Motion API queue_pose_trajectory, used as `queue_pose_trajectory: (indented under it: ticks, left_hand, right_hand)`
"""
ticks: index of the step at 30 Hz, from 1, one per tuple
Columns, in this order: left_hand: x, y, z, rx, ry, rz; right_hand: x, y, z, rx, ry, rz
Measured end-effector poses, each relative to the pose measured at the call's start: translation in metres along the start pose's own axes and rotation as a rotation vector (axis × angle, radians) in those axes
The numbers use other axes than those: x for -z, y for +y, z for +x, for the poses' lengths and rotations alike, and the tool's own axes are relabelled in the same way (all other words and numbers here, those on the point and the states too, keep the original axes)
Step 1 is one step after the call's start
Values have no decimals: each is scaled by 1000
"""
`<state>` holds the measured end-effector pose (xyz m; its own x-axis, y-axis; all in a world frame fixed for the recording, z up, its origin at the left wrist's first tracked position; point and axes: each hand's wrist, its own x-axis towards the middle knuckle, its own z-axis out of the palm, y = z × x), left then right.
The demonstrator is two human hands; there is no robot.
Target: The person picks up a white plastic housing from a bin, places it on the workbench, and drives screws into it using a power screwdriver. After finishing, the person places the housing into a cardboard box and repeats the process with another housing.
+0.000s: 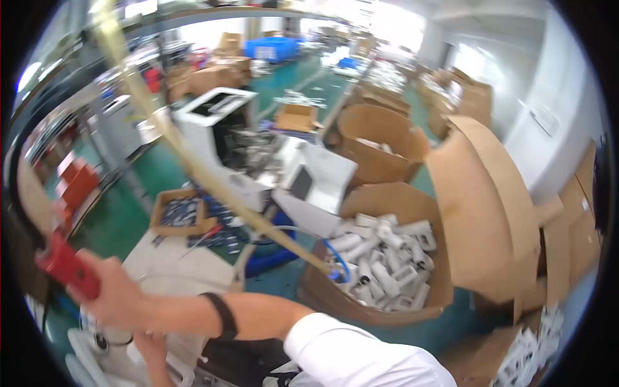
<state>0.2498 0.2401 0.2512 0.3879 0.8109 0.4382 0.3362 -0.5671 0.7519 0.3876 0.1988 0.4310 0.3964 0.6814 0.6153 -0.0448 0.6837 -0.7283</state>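
Note:
At the left, my right hand (119, 297) is wrapped round a red-bodied tool (69, 267) with a thick black cord (16, 187) rising from its upper end. The tool's working end is hidden. My right arm, in a white sleeve with a dark band on the forearm, stretches across from the lower right. Below it, my left hand (151, 351) shows only in part, beside white plastic parts (87, 361) at the lower edge. Its fingers are hidden, so I cannot make out its grip. Just beyond is a pale worktop (174, 258).
On the worktop stands a cardboard tray (155, 216) of small dark parts. A yellowish pole (213, 187) slants across the view. To the right, a large cardboard bin (442, 277) holds white plastic pieces (387, 271). A white machine (200, 135) stands behind, and tall cardboard flaps (477, 206) rise at right.

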Motion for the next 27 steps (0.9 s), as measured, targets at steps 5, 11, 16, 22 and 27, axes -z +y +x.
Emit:
queue_pose_trajectory:
  ticks: [5, 11, 16, 22, 27]
  left_hand:
    - [-2, -6, 7, 124, -230, 122]
    - [-4, 29, 7, -43, -116, 87]
    - [22, -121, -35, -86, -237, 186]
    - [10, 30, 28, -17, -258, 50]
    - [21, 7, 50, -2, -440, 603]
  right_hand:
    - [22, -11, -1, -9, -19, 70]
    - [16, -21, -5, 33, -3, 14]
    - [0, -24, -5, -19, -8, 64]
    - [19, -4, 0, -70, 75, -83]
    - [14, 45, 1, -37, 30, -123]
